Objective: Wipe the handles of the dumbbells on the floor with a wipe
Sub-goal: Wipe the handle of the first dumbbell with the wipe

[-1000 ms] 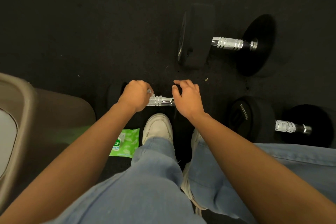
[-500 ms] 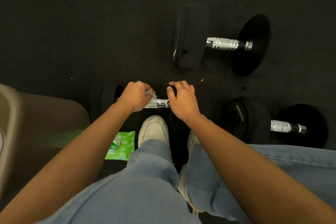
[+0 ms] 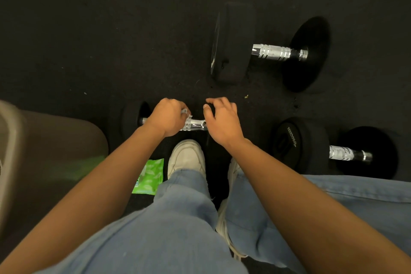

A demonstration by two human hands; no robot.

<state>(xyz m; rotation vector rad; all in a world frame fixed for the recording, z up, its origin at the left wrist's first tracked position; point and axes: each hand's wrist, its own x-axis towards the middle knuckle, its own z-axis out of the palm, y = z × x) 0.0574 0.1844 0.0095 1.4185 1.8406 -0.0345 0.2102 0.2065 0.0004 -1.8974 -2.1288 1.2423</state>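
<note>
Person crouched, seen from above, blue jeans (image 3: 178,218) filling the bottom of the frame. Near dumbbell (image 3: 131,118) lies at frame centre on the black floor (image 3: 89,29), just past a white shoe (image 3: 186,158).

Left hand (image 3: 168,118) is on its chrome handle (image 3: 196,124), fingers curled tight round the bar. A scrap of white wipe (image 3: 185,111) pokes out at the knuckles, so the wipe sits between palm and bar, mostly hidden.

Right hand (image 3: 223,122) is over the right end of the same dumbbell. Fingers are arched and a little spread, thumb apart from index. Can't tell if they touch the dark head under them.

Short stretch of bare handle shows between the two hands.

Second dumbbell (image 3: 273,52) is in the upper right, lying flat, well apart from the hands. Third dumbbell (image 3: 342,153) is at the right edge, just beside the right knee, white lettering on its head.

Green wipes pack (image 3: 150,177) is flat on the floor left of the shoe, partly under the left forearm. Brown bin (image 3: 51,151) is at the left edge, blurred.
</note>
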